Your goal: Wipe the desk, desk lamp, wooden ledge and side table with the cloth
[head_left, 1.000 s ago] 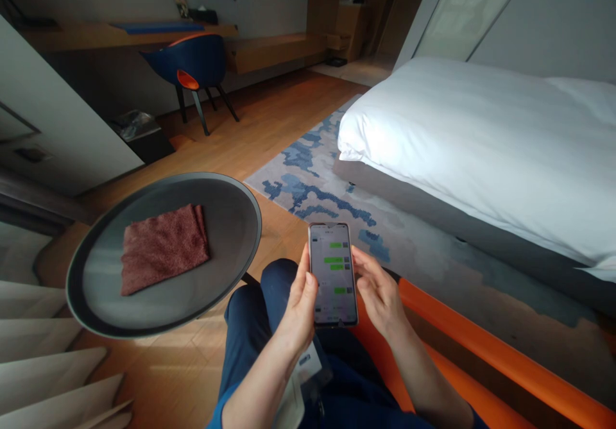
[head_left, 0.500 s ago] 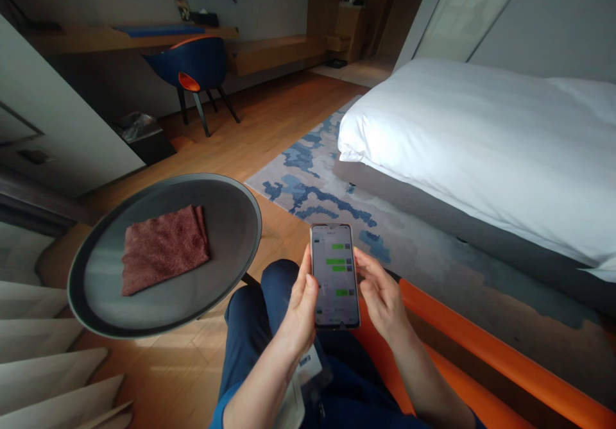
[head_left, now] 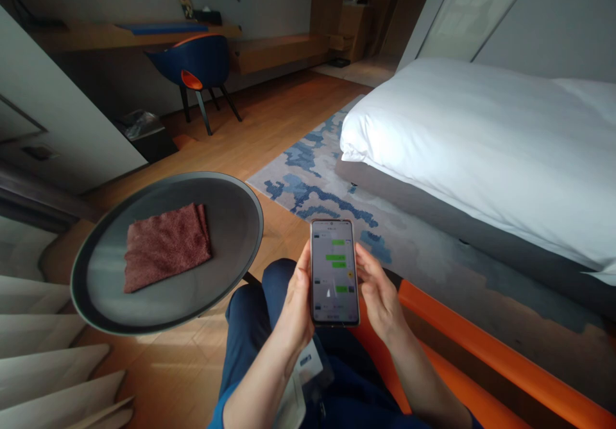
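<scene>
A smartphone [head_left: 335, 272] is held upright above my lap, its lit screen showing a chat with several green message bubbles. My left hand [head_left: 299, 297] grips its left edge, thumb along the side. On the opposite edge, my right hand [head_left: 380, 291] is closed with its fingertips against the phone; parts of those fingers are hidden behind it. To the left, a folded brown-red cloth [head_left: 167, 247] lies on a round dark tray table [head_left: 235, 224], apart from both hands.
An orange seat [head_left: 462, 345] is under me, with its edge along the right. Beyond a blue-grey rug [head_left: 317, 179] stands a bed [head_left: 457, 121] with white bedding. A blue chair [head_left: 205, 60] is at the desk [head_left: 86, 36], near a waste bin [head_left: 151, 137]. Pale curtains [head_left: 52, 368] hang at lower left.
The phone has tilted slightly, its top edge a little higher in view. Both hands keep their hold. The whole scene has shifted slightly right with the head's movement.
</scene>
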`<state>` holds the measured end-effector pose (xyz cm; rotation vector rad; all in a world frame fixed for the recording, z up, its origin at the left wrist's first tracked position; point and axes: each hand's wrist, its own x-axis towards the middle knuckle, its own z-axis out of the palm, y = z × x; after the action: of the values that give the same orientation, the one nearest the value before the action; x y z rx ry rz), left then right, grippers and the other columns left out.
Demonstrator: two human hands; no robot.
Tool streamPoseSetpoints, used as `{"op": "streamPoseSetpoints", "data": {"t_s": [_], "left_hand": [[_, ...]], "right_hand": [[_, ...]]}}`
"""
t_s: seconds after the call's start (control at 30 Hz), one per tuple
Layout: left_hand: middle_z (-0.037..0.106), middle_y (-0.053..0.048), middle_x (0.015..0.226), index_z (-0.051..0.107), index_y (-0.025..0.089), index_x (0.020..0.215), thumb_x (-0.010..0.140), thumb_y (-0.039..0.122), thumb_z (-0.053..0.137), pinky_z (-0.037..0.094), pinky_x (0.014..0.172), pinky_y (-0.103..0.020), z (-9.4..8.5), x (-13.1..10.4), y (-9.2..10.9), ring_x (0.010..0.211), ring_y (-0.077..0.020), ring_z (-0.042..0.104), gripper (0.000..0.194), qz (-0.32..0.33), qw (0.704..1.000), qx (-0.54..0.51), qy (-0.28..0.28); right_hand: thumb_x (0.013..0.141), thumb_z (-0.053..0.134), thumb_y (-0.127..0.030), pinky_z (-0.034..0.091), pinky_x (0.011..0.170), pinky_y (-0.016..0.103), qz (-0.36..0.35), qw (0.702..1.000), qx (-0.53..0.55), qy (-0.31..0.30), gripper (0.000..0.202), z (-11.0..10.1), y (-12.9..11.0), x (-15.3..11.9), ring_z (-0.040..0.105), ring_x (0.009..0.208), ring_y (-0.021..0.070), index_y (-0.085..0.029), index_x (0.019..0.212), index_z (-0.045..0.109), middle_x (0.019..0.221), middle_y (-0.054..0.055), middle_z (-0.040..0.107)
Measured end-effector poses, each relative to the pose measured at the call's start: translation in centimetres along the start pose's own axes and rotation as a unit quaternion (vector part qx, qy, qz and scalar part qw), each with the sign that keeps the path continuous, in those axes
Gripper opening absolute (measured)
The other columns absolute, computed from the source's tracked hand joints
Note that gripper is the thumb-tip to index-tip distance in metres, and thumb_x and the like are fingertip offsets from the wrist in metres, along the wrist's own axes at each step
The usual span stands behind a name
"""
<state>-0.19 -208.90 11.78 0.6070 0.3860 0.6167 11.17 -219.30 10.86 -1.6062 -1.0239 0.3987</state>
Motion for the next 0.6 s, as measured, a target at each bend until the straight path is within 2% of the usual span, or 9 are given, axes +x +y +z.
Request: {"op": "streamPoseSetpoints", "data": {"t_s": [0.2, 0.4, 0.5, 0.6], "left_hand": [[0.042, -0.002, 0.149, 0.042, 0.029, 0.141, 0.089, 0.060, 0.045, 0.031, 0.115, -0.038, -0.19, -0.13, -0.02, 0.139, -0.0244, 0.034, 0.061, -0.004, 1.000, 0.005, 0.007], [0.041, -0.001, 0.150, 0.041, 0.031, 0.141, 0.086, 0.058, 0.053, 0.030, 0.116, -0.037, -0.63, -0.36, -0.07, 0.139, -0.0237, 0.034, 0.063, -0.002, 0.999, 0.048, 0.020], [0.041, -0.003, 0.150, 0.041, 0.028, 0.141, 0.086, 0.060, 0.051, 0.029, 0.116, -0.037, -0.47, -0.24, 0.02, 0.140, -0.0241, 0.034, 0.065, -0.003, 1.000, 0.018, 0.010], [0.045, -0.004, 0.147, 0.044, 0.026, 0.140, 0.086, 0.061, 0.048, 0.032, 0.115, -0.038, 0.04, 0.06, 0.43, 0.138, -0.0257, 0.037, 0.064, 0.018, 1.000, -0.015, -0.020]], "right_hand": [[0.094, 0.038, -0.055, 0.055, 0.093, 0.035, -0.022, 0.999, -0.043, 0.005, 0.057, 0.02, -0.13, 0.53, 0.058, 0.118, 0.0230, -0.024, 0.142, 0.040, 0.136, 0.013, 0.053], [0.092, 0.045, -0.055, 0.056, 0.089, 0.042, -0.035, 0.992, -0.120, 0.005, 0.056, -0.38, 0.10, 0.86, 0.063, 0.107, 0.0258, -0.022, 0.137, 0.047, 0.124, 0.014, 0.061], [0.093, 0.044, -0.053, 0.053, 0.095, 0.045, -0.028, 0.995, -0.099, -0.011, 0.057, -0.32, 0.34, 0.59, 0.059, 0.115, 0.0270, -0.023, 0.141, 0.041, 0.132, 0.015, 0.054], [0.093, 0.041, -0.054, 0.046, 0.103, 0.051, -0.031, 0.997, -0.069, -0.015, 0.064, -0.05, 0.37, 0.20, 0.048, 0.128, 0.0288, -0.027, 0.149, 0.024, 0.146, 0.014, 0.040]]}}
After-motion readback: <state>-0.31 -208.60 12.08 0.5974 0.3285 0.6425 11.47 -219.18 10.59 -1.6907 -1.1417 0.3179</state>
